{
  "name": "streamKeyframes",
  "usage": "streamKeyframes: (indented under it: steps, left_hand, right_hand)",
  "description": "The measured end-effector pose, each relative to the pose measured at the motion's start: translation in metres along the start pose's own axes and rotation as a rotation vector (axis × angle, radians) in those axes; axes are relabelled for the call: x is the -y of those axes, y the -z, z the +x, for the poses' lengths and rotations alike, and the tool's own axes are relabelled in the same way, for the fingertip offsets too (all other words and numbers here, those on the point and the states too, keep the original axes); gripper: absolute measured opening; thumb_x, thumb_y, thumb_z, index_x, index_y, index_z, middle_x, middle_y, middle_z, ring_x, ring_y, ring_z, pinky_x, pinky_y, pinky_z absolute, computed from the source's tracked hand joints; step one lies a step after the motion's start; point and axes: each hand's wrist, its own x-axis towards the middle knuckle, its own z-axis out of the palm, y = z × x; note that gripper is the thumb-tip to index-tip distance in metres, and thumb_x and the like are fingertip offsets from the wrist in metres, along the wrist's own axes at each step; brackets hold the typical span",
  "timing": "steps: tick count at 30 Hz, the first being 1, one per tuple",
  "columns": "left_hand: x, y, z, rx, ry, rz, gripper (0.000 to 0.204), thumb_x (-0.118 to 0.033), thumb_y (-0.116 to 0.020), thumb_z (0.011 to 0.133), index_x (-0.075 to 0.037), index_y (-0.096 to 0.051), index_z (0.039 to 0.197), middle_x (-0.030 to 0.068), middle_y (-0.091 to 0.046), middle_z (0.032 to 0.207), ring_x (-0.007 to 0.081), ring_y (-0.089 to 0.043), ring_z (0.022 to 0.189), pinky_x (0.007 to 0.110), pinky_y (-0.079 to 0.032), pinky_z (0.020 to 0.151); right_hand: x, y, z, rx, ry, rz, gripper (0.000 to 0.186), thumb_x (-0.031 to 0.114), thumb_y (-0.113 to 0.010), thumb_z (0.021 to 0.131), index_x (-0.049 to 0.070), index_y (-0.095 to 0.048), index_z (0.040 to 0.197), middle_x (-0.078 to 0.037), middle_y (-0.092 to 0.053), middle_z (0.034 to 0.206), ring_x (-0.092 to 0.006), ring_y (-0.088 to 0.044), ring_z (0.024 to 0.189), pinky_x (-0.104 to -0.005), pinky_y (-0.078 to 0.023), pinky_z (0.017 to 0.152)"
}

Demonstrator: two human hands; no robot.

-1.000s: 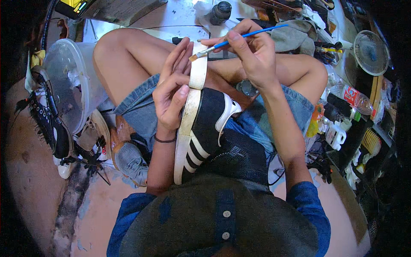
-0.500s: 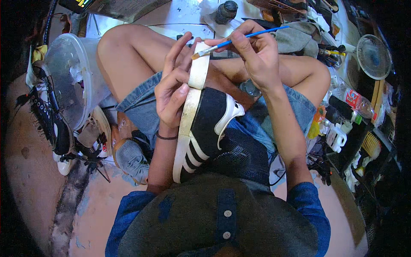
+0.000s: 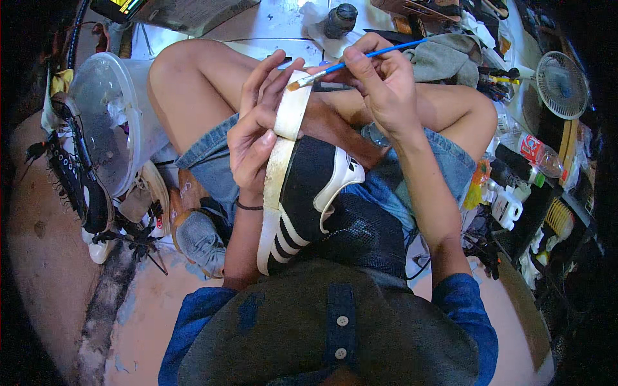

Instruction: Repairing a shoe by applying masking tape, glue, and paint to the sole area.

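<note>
A black sneaker with white stripes is held tilted above the lap, its heel part turned to the right and its stripes near the shirt. Beyond the sole edge, a white strip is seen standing up in line with it. Where strip and sole meet, both are gripped by the left hand, its thumb bent in and its upper fingers loosely spread behind the strip. A blue-handled paintbrush is pinched between thumb and fingers of the right hand, its bristles set against the strip's upper part. Denim shorts are seen below; a clear tub is placed at left, a fan at far right.
</note>
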Motion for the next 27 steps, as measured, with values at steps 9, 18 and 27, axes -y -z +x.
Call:
streamKeyframes:
  steps: [9,18,27]
  left_hand:
    - [-0.006,-0.003,0.0,-0.002,-0.004,0.019,0.034,-0.03,-0.056,0.086,0.002,-0.066,0.077,0.0279,-0.036,0.144,0.0493,-0.039,0.132,0.06,-0.028,0.109]
    - [-0.005,-0.005,-0.001,-0.029,-0.018,0.074,0.036,-0.031,-0.055,0.086,0.003,-0.065,0.078,0.0293,-0.037,0.142,0.0501,-0.04,0.131,0.061,-0.029,0.108]
    - [0.0,-0.003,-0.009,0.002,0.046,0.155,0.034,-0.029,-0.053,0.086,0.002,-0.065,0.08,0.0293,-0.038,0.141,0.0501,-0.042,0.129,0.059,-0.029,0.108]
  right_hand:
    - [0.019,-0.004,-0.004,-0.14,0.0,0.107,0.017,0.016,-0.063,0.096,0.001,-0.055,0.093,-0.003,-0.062,0.074,-0.0155,-0.068,0.075,-0.0326,-0.06,0.074]
    - [0.046,0.029,-0.035,-0.217,0.214,-0.067,0.013,0.013,-0.058,0.097,0.001,-0.053,0.096,-0.011,-0.064,0.085,-0.02,-0.063,0.074,-0.0343,-0.053,0.068]
    - [0.027,0.08,-0.116,-0.284,0.086,-1.125,0.011,0.008,-0.074,0.083,0.0,-0.068,0.084,-0.007,-0.066,0.076,-0.0177,-0.063,0.064,-0.0289,-0.048,0.06]
